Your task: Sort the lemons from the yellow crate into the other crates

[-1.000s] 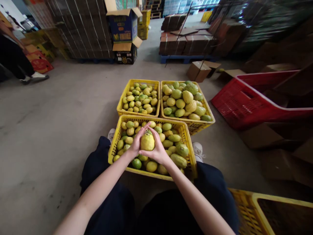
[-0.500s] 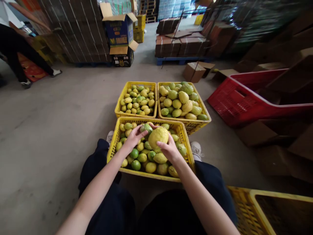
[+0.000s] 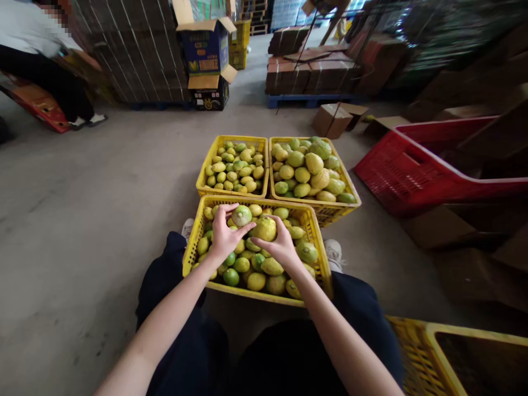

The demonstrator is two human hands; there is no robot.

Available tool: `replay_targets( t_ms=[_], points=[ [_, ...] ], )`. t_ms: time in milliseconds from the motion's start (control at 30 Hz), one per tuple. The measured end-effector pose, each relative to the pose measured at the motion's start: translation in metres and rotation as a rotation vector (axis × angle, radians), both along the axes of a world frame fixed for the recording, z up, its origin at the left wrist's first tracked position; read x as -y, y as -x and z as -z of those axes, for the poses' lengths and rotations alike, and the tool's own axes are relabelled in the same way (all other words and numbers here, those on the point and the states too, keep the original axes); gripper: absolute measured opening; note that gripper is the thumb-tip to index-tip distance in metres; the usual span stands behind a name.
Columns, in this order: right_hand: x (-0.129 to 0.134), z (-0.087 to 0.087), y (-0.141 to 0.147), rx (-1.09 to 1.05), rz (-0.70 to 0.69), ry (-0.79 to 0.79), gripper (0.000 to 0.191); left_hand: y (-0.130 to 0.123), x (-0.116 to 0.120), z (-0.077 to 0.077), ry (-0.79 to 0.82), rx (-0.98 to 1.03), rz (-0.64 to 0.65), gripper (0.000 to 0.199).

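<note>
Over the near yellow crate (image 3: 256, 298), both my hands are closed on fruit. My left hand (image 3: 224, 234) grips a pale green lemon (image 3: 241, 215) between thumb and fingers. Just to its right, my right hand (image 3: 281, 242) holds a larger, bumpy yellow lemon (image 3: 265, 229). Green and yellow lemons fill the crate below, among them a bright green one (image 3: 231, 277). Behind stand two more yellow crates: the left one (image 3: 202, 179) has smaller lemons, the right one (image 3: 350, 192) bigger ones heaped above its rim.
A red crate (image 3: 391, 170) stands to the right beside cardboard pieces. Another yellow crate (image 3: 433, 352) is at my lower right. Stacked boxes (image 3: 206, 55) and bundled cardboard on a blue pallet (image 3: 305, 101) stand behind. A person (image 3: 45, 71) is at the far left.
My hands have turned both lemons, and the two fruits are now a little apart. The right-hand lemon sits lower in my fingers. The person at the left has shifted right in view.
</note>
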State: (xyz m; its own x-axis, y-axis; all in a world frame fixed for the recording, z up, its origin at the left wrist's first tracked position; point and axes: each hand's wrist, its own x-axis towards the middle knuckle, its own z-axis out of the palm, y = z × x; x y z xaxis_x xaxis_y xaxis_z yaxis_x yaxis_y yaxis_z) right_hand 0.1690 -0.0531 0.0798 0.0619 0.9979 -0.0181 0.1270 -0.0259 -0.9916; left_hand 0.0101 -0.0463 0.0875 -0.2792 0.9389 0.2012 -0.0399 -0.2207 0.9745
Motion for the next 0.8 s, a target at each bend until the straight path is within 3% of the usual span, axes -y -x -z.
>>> replay_targets(
  t_ms=[133, 267, 400, 533, 667, 800],
  points=[
    [0.0, 0.01, 0.004, 0.088, -0.056, 0.031, 0.061, 0.0, -0.005, 0.008, -0.058, -0.133, 0.042, 0.063],
    [0.0, 0.012, 0.004, -0.005, -0.058, 0.076, 0.062, -0.001, -0.002, 0.007, -0.022, -0.164, 0.161, 0.059],
    [-0.001, 0.004, -0.001, -0.169, 0.016, 0.131, 0.063, 0.0, 0.003, 0.004, 0.134, -0.222, 0.368, 0.056],
    [0.0, -0.006, -0.009, -0.28, 0.036, 0.168, 0.065, 0.001, 0.002, 0.006, 0.253, -0.124, 0.534, 0.054],
    [0.001, -0.015, -0.018, -0.181, 0.027, 0.105, 0.063, 0.003, -0.004, 0.007, 0.215, -0.091, 0.593, 0.056],
    [-0.001, -0.021, -0.029, -0.067, -0.059, -0.022, 0.061, 0.007, -0.003, 0.004, 0.178, -0.234, 0.64, 0.068]
  ],
)
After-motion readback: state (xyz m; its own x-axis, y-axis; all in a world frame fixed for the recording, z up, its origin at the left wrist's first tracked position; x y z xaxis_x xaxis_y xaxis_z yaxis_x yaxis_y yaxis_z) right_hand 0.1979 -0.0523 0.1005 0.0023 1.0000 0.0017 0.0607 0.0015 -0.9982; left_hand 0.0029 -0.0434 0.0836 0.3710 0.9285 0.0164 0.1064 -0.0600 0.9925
